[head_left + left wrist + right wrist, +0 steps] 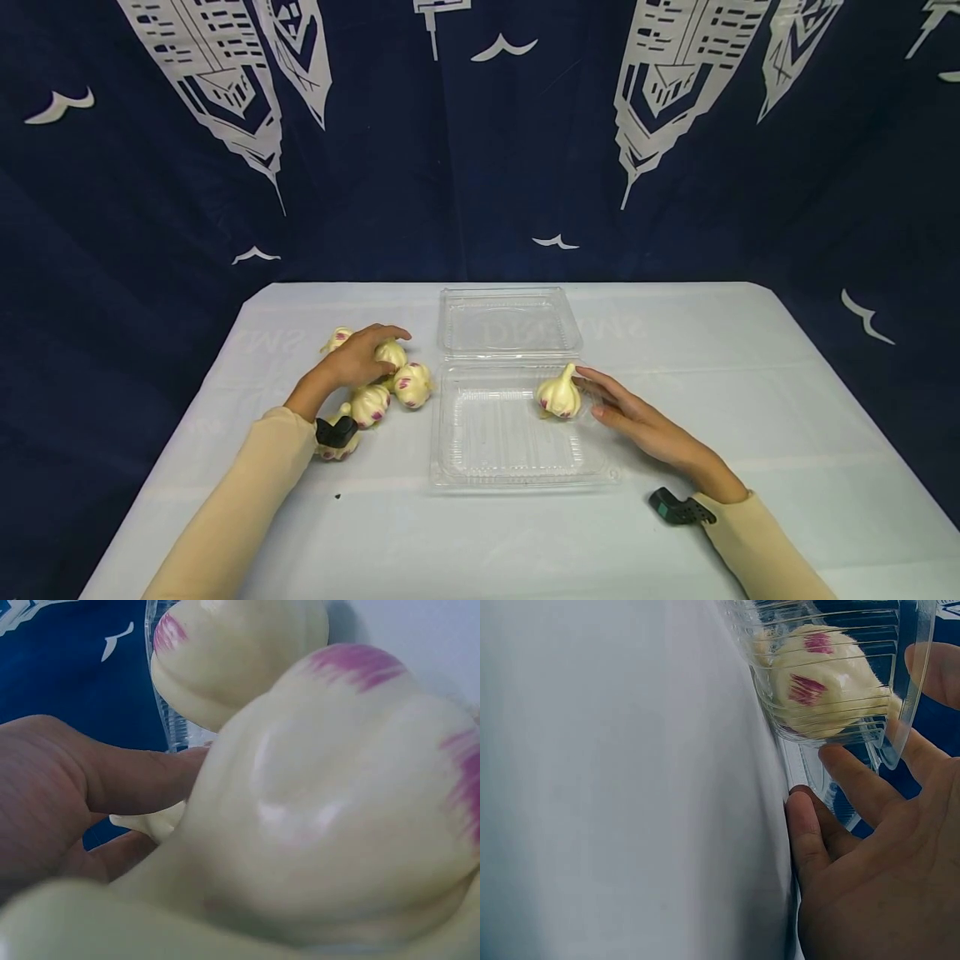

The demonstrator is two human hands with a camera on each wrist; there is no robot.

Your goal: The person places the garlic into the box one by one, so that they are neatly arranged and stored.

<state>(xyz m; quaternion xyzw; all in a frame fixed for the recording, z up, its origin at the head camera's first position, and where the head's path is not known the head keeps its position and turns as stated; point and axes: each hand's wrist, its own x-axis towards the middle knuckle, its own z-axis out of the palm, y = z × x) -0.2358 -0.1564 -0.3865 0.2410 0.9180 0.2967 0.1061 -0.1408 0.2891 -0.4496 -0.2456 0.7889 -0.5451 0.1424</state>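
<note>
Several cream garlic bulbs with purple streaks lie left of a clear plastic clamshell box (517, 475), which stands with its lid raised open. My left hand (358, 360) reaches over the cluster, thumb and fingers on either side of one garlic bulb (392, 353). In the left wrist view a nearer bulb (322, 795) hides part of the thumb and most of the gripped bulb. Another garlic bulb (559, 395) sits in the right part of the box, stem up. Beside it, at the box's right wall, my right hand (648, 427) has its fingers extended, the fingertips near the stem.
The box's lid (510, 323) lies back toward the far edge of the white-covered table (750, 375). A small dark speck (337, 497) is on the cloth at front left. Behind the table hangs a dark blue printed curtain (450, 167).
</note>
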